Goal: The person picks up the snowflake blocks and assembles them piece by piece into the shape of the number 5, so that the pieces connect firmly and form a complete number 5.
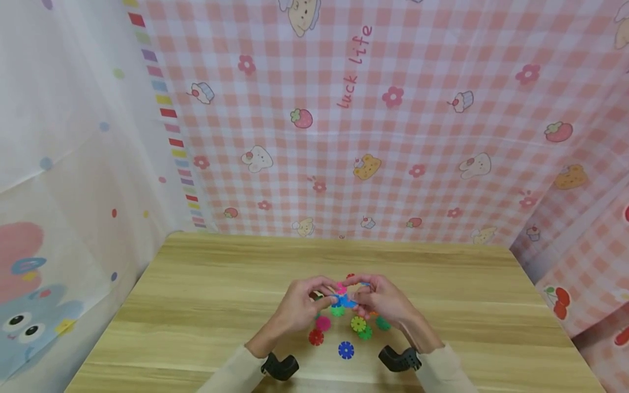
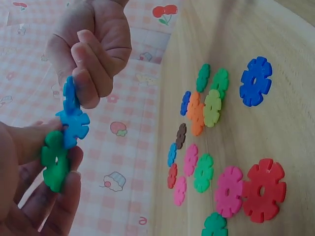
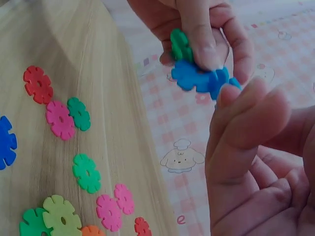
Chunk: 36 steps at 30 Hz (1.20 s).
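Over the table, my left hand and right hand meet at a small chain of notched, flower-shaped plastic discs. A green disc and a light blue disc are joined, and another blue disc stands crosswise at the chain's other end. In the left wrist view, my left thumb and fingers pinch the chain around the green and light blue discs. The right thumb and fingertips pinch the end blue disc. Part of that disc is hidden behind the right fingertips in the right wrist view.
Loose discs lie on the wooden table below the hands: a dark blue disc nearest me, a red disc, a pink disc, a yellow disc overlapping a green disc, and several more. A checked cloth hangs behind.
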Each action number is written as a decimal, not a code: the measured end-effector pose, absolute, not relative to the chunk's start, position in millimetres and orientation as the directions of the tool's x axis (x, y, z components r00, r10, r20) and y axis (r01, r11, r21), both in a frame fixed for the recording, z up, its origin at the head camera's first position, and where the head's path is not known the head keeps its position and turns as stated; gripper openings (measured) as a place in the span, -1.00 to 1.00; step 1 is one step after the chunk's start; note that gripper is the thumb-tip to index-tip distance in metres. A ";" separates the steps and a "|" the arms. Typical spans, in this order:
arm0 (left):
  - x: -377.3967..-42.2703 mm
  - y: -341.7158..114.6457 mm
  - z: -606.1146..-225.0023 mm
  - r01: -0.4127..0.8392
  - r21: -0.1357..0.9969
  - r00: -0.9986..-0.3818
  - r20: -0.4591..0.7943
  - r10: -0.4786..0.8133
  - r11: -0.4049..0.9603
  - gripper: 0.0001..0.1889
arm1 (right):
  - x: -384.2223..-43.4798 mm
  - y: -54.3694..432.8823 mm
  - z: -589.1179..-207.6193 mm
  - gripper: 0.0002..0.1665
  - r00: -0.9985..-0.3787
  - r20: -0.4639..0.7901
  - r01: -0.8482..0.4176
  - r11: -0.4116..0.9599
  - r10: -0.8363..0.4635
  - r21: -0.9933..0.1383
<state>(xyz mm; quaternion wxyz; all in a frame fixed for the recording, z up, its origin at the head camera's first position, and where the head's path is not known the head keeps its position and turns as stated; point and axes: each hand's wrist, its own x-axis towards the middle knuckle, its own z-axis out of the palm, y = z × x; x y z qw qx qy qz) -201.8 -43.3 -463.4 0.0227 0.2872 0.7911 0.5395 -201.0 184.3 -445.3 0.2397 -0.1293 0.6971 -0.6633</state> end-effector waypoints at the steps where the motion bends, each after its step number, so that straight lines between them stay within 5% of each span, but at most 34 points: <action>1: -201.7 -43.4 -463.1 0.437 0.864 -0.828 0.278 0.487 0.250 -0.84 | -201.3 185.0 -445.6 -0.62 -0.847 -0.169 0.146 0.084 -0.505 -0.986; 13: -194.8 -42.8 -460.6 0.460 0.847 -0.831 0.306 0.465 0.266 -0.88 | -201.9 185.0 -449.1 -0.68 -0.834 -0.213 0.218 0.050 -0.509 -0.975; 23: -194.8 -37.9 -459.1 0.365 0.879 -0.894 0.239 0.379 0.306 -0.84 | -199.7 187.5 -447.8 -0.56 -0.891 -0.198 0.165 0.113 -0.409 -0.980; 36: -195.9 -36.7 -461.1 0.353 0.891 -0.894 0.232 0.384 0.284 -0.88 | -198.7 181.1 -454.3 -0.60 -0.924 -0.197 0.183 0.071 -0.329 -0.980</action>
